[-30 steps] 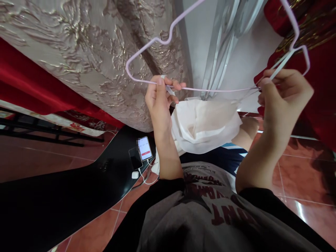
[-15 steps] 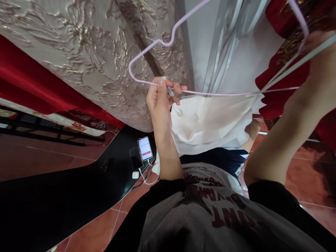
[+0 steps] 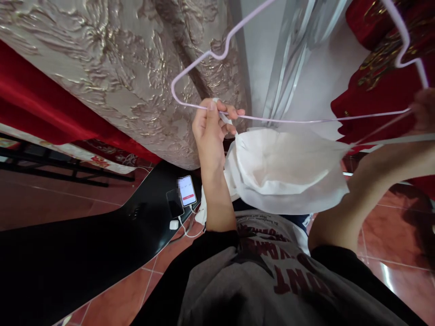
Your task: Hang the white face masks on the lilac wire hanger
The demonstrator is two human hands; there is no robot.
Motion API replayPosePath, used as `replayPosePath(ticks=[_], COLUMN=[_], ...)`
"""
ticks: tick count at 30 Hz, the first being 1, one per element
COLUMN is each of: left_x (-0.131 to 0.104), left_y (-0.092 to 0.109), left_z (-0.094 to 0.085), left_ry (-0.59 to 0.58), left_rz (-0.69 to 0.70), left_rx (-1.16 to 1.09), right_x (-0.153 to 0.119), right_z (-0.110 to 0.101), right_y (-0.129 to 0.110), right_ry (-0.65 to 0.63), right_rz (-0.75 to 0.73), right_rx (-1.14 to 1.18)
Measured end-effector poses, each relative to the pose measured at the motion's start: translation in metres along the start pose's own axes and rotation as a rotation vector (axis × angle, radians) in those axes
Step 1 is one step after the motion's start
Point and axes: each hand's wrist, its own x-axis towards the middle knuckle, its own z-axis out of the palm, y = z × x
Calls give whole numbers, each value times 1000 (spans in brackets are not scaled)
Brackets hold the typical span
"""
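A pale purple clothes hanger [image 3: 192, 74] spans the upper view, its long bottom bar nearly level. My left hand [image 3: 212, 122] is closed on that bar near the hanger's left corner, and a white strap shows between its fingers. Below the bar hangs a thin white cloth piece [image 3: 288, 163], sagging into a pouch over my lap. From its right side, pale straps [image 3: 384, 127] stretch toward my right hand [image 3: 424, 111]. That hand is dark and cut off by the right edge, with its fingers closed around the hanger's right corner.
A glossy black bench [image 3: 102, 253] curves along the left. On it lie a lit phone [image 3: 187, 190], a dark phone [image 3: 175, 203] and a small white case [image 3: 173, 224] beside a cable. Embossed beige fabric [image 3: 102, 59] and red embroidered cloth [image 3: 370, 90] hang ahead.
My right hand has moved right and down, to the edge of the view, and the hanger's right shoulder now shows more. The white cloth has spread out and swung toward me.
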Motion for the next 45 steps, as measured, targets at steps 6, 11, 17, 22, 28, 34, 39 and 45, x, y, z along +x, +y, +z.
replayPosePath(ticks=[6, 11, 17, 22, 28, 34, 39, 45], left_x=[-8, 1, 39, 70, 89, 92, 74, 32], left_y=[3, 3, 4, 25, 68, 69, 17, -44], left_z=[4, -21, -75, -70, -24, -15, -30, -15], left_ry=[3, 198, 396, -115, -334, -364, -100, 82], left_rz=[66, 223, 615, 692, 389, 340, 499, 302], left_rx=[11, 69, 196, 271, 612, 684, 400, -18], right_x=[-7, -23, -24, -28, -33, -33, -34, -33], right_z=[85, 86, 77, 84, 91, 89, 89, 91], right_y=[-24, -21, -20, -23, -27, -24, -22, -28], right_ry=[-371, -378, -364, -328, -279, -337, -364, -379], right_rz=[-7, -6, -26, -91, -79, -70, -73, -64], right_rx=[-95, -203, -235, -223, -264, -263, -280, -304])
